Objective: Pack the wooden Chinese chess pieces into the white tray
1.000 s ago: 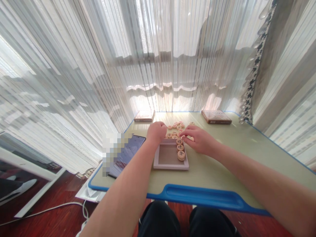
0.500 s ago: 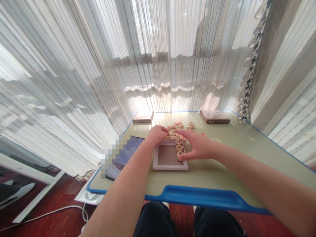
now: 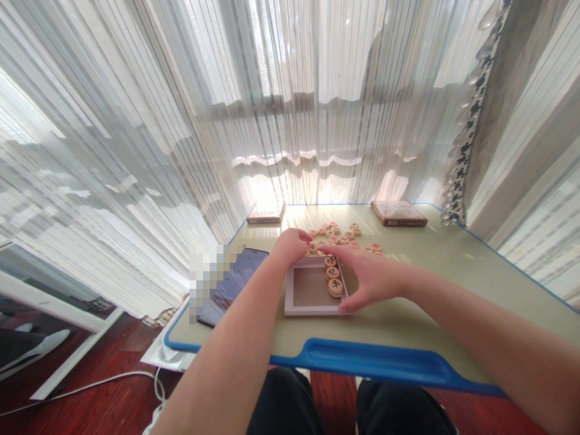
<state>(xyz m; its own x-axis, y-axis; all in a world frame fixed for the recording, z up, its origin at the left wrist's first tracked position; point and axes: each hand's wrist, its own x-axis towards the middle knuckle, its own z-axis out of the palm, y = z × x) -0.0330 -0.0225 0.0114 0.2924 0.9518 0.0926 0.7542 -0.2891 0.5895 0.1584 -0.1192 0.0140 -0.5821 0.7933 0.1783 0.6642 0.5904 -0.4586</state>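
A shallow white box (image 3: 290, 296) lies on the table before me, with several round wooden Chinese chess pieces (image 3: 335, 286) in a column along its right inner side. My left hand (image 3: 293, 246) is at the box's far left corner, its fingers curled beside loose pieces (image 3: 312, 248); what they hold, if anything, is hidden. My right hand (image 3: 369, 272) spans the box's right side, thumb and fingers wide apart. Its thumb is at the near right corner, and its fingertips reach over the far edge near other pieces.
More loose chess pieces (image 3: 348, 235) are scattered beyond the box. A phone or tablet (image 3: 233, 287) lies left of my left forearm. Two flat boxes, one at the back left (image 3: 266, 212) and one at the back right (image 3: 399, 213), rest near the curtain (image 3: 308, 133). A blue tray edge (image 3: 376, 359) runs along the front.
My right thumb has come off the nearest chess piece in the box and moved to the box's near right corner. That piece's character now shows fully. My left hand stays nearly the same.
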